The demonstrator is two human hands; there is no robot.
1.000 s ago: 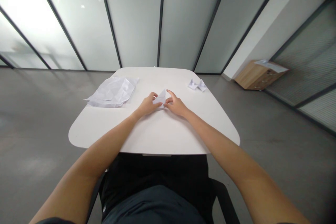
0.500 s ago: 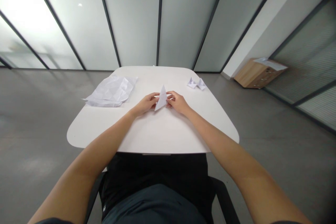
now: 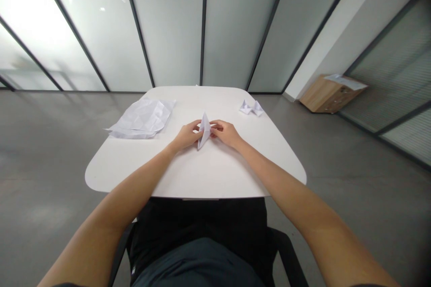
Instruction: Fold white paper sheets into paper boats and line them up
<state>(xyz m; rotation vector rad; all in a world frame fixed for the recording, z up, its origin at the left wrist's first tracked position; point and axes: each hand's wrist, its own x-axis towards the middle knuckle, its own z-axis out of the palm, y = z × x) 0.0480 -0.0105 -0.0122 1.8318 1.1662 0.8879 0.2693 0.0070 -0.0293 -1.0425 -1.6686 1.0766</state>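
Over the middle of the white table (image 3: 215, 175), a narrow, pointed piece of folded white paper (image 3: 204, 130) stands between my two hands, one tip up and another tip down toward me. My left hand (image 3: 189, 135) is closed on its left side, thumb in front. From the right, my right hand (image 3: 225, 132) pinches the other side with bent fingers; some of its fingertips are hidden by the paper. Two folded white paper shapes (image 3: 251, 107) with pointed tips sit side by side at the table's far right.
A stack of creased thin white sheets (image 3: 143, 119) lies at the far left, its corner over the table edge. Frosted glass panels (image 3: 175, 27) stand behind the table. A wooden cabinet (image 3: 328, 94) with papers on top is on the floor at right.
The folded paper has turned and looks narrower, with a crease down its middle now showing. It has shifted slightly left and toward me; both hands moved slightly with it.
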